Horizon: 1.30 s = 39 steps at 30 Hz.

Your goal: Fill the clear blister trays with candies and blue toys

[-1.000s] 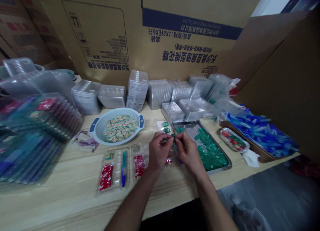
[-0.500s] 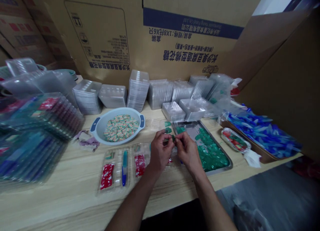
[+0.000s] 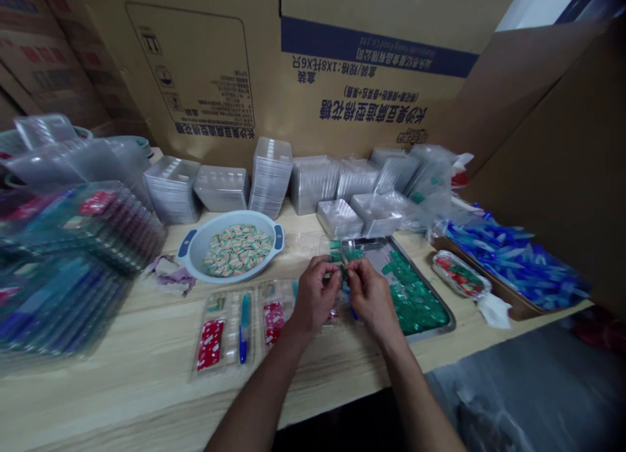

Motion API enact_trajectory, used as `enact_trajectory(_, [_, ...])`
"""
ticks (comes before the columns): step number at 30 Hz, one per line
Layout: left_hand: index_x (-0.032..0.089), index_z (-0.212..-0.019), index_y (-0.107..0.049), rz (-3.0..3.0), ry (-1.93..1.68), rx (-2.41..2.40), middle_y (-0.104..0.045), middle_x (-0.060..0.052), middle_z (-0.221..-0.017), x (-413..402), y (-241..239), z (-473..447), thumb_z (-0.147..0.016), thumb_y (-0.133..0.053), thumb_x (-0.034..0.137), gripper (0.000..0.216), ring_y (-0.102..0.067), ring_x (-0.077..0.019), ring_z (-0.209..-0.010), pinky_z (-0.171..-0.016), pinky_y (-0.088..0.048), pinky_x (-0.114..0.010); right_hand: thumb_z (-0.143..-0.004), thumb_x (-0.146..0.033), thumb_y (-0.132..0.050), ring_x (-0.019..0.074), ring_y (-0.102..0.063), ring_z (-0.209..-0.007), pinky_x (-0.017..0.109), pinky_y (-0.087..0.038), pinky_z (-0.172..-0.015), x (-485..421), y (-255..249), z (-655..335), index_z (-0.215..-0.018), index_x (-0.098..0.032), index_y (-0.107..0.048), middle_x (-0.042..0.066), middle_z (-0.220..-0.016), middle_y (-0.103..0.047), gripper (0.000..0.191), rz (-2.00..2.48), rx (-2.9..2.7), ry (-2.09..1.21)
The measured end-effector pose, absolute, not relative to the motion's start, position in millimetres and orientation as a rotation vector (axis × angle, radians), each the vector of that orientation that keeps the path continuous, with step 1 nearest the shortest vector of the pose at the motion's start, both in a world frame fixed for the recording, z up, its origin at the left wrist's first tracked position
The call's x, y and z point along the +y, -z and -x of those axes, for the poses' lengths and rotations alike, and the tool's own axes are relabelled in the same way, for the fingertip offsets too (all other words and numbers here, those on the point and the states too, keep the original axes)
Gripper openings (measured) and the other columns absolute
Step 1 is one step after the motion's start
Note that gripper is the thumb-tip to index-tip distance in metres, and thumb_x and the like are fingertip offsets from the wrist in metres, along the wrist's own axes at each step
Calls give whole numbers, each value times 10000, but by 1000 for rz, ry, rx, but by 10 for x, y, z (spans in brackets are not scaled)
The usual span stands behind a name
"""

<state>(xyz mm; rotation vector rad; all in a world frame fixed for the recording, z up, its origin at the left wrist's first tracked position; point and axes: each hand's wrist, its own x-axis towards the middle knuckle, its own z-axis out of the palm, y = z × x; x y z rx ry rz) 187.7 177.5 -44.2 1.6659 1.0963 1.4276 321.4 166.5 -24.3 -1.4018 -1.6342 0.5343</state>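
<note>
1. The left hand (image 3: 313,295) and right hand (image 3: 372,301) sit close together above a pale wooden table (image 3: 122,387); their fingers pinch narrowly and almost meet; they seem to share a small green piece (image 3: 343,271), partly hidden by the fingers.
2. The piece looks very light and thin; its glossy surface may be slippery and may crease easily; opposing fingertips on its edges would likely give the surest hold.
3. More green pieces (image 3: 413,302) lie heaped in a metal tray (image 3: 430,302) just right of the hands.
4. A clear plastic blister tray (image 3: 225,328) lies left of the hands, holding a red packet (image 3: 210,344) and a blue-handled item (image 3: 243,328); it looks stiff but thin.
</note>
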Motion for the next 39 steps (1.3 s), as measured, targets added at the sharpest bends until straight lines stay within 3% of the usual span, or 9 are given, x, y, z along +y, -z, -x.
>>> enact_trajectory(7, [178,-826,-613,-1701,-1450,1102,-605,-72,-1011,1766,437,-1877,-848,-558,129,78,-626,-151,-894,-648,-522,-197,-919,-336,-427,189,-589,-660,299,-415,-629,1684,293,-3243,-904,-215,-549,45,-788,-659,173,1490,-1613,-539])
enact_trajectory(15, [182,-843,-633,-1679,-1510,1162,-617,-80,-1062,1771,471,-1891,-862,-593,152,53,-642,-173,-958,-739,-559,-251,-881,-309,-494,200,-662,-813,317,-491,-758,1634,151,-3311,-1116,-199,-621,53,-917,-706,290,1356,-1783,-707])
enact_trajectory(22, [193,-873,-611,-1774,-1478,1164,-599,-88,-1090,1757,493,-1899,-884,-572,156,54,-641,-179,-964,-720,-555,-257,-866,-281,-431,186,-609,-662,286,-430,-630,1658,109,-3266,-937,-210,-560,28,-758,-662,163,1480,-1835,-546])
enact_trajectory(32, [197,-858,-583,-1955,-1441,1167,-601,-81,-1037,1778,488,-1877,-878,-539,122,89,-627,-198,-1007,-873,-521,-327,-841,-205,-428,228,-629,-634,306,-363,-595,1729,241,-3242,-863,-201,-600,87,-733,-691,174,1742,-1807,-191])
enact_trajectory(39, [186,-839,-656,-1658,-1463,1182,-641,-66,-1020,1786,468,-1883,-856,-547,121,128,-644,-163,-936,-732,-541,-241,-840,-322,-458,188,-593,-562,274,-377,-545,1788,242,-3444,-774,-228,-572,21,-626,-645,162,1639,-1680,-410])
